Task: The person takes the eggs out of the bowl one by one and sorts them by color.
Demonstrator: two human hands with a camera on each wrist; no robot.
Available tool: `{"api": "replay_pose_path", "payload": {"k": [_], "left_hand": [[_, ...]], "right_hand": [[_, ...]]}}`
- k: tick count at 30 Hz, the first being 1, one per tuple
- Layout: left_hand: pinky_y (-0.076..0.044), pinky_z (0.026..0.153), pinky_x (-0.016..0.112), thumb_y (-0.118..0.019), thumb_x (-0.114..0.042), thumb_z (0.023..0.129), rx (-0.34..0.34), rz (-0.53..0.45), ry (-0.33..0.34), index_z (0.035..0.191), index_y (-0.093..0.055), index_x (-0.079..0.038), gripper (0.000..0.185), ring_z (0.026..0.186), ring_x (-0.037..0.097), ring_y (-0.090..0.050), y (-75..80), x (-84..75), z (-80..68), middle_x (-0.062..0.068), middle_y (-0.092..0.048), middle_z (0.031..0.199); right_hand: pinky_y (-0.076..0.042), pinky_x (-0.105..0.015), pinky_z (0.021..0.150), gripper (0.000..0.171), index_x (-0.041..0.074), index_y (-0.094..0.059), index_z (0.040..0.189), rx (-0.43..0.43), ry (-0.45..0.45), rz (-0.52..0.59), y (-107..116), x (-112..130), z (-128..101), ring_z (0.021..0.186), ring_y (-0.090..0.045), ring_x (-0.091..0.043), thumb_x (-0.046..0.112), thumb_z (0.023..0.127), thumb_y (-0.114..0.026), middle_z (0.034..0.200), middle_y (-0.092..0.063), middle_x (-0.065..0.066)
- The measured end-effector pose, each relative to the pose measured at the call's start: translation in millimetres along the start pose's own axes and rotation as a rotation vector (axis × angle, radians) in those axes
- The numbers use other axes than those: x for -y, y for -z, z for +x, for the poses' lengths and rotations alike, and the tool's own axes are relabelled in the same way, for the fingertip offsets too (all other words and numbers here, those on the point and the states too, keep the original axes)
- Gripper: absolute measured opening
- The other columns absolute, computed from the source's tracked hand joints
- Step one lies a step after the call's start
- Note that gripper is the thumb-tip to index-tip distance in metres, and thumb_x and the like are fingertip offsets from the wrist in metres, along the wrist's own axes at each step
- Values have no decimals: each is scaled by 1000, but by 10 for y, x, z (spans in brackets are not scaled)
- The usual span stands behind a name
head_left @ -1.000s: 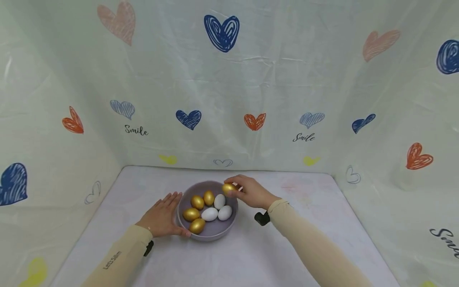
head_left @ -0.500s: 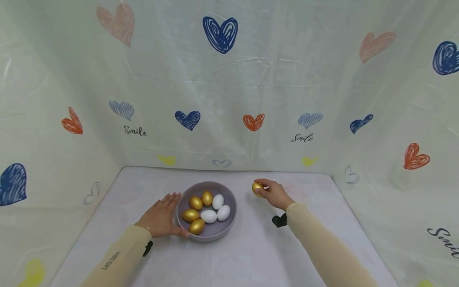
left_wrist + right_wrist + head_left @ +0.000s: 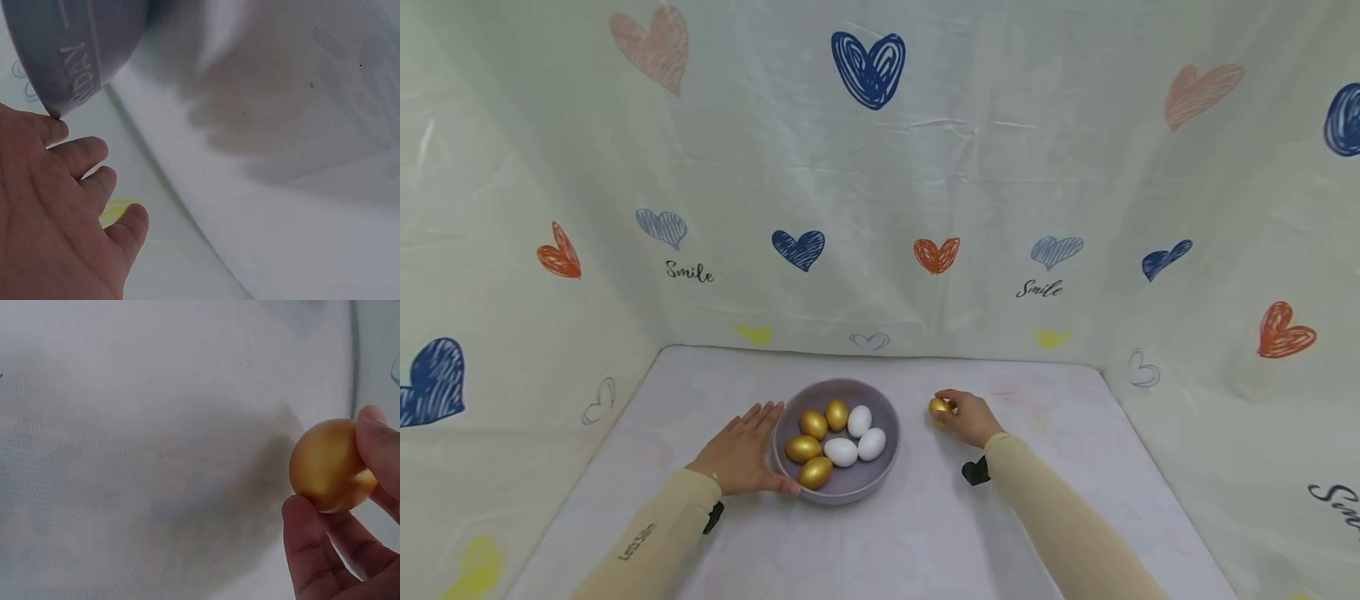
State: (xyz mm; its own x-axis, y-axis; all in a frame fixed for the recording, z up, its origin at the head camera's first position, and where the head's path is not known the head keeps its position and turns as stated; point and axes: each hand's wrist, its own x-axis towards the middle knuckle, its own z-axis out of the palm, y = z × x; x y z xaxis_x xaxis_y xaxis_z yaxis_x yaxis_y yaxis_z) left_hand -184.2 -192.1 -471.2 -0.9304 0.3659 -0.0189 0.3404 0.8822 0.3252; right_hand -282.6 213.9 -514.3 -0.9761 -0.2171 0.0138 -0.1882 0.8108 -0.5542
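The table (image 3: pixel 880 533) carries a grey bowl (image 3: pixel 887 412) just right of the left hand (image 3: pixel 741 454), whose straight fingers rest flat against its outer wall. Inside the bowl lie four gold eggs (image 3: pixel 803 448) and three white eggs (image 3: pixel 841 452). Well right of the bowl, the right hand (image 3: pixel 972 417) pinches one gold egg (image 3: pixel 938 408) between its fingertips (image 3: pixel 306 515), low over the table.

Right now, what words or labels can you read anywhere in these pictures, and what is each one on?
"Smile": on the heart-print backdrop, left of middle.
"Smile": on the backdrop again, right of middle.
"S..." cut off at the picture's right edge, probably the same word.
Small print on the left sleeve: too small to read.
Raised letters on the bowl: upside down and cut off, not readable.
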Motion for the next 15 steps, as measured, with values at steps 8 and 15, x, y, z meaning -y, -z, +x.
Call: {"api": "replay_pose_path", "payload": {"k": [8,15], "left_hand": [[-26,113,61,-67,-88,58,-2,9,-3,153,-30,6,139,143,46,-28,-4,11,12,27,-33,155],[-25,113,61,-65,-89,58,7,9,0,153,-29,5,139,143,45,-27,-21,25,14,27,-32,155]], "right_hand": [[-52,-45,85,40,7,-68,126,17,-13,-84,-93,-23,20,92,-63,-24,27,92,-74,104,-69,-10],[-52,-45,84,42,8,-67,127,11,-15,-101,-97,-34,23,90,-63,-24,30,92,-74,103,-69,-10]]}}
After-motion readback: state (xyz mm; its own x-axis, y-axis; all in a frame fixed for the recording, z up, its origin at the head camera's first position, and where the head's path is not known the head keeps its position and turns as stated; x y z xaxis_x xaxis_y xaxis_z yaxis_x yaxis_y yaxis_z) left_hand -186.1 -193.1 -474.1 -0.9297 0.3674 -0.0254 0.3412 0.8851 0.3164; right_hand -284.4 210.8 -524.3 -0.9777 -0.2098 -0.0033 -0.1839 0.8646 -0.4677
